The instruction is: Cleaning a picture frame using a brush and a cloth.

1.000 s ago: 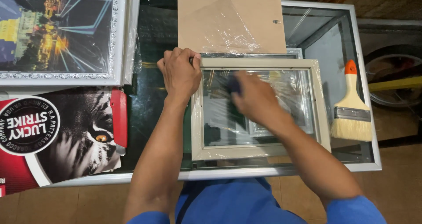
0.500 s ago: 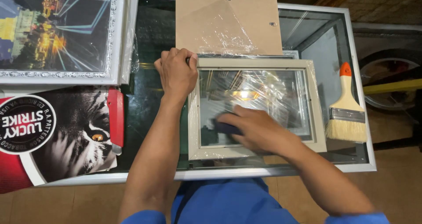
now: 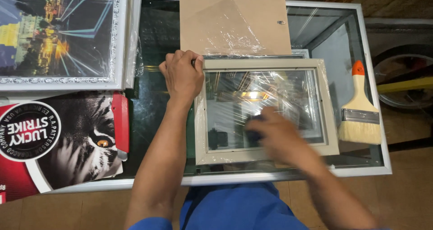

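Left hand (image 3: pixel 182 76) pins the picture frame (image 3: pixel 266 110); right hand (image 3: pixel 275 139), blurred, clutches a dark wad on the glass — pressing hard could crack it.

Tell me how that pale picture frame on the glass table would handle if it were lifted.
The pale picture frame looks stiff and probably light. Its glass pane seems fragile, so it likely needs level support. The loose plastic wrap nearby looks floppy and could be slippery.

Left hand (image 3: pixel 182 76) flat, fingers curled forward, right hand (image 3: pixel 279 139) blurred, palm down, both forearms extended
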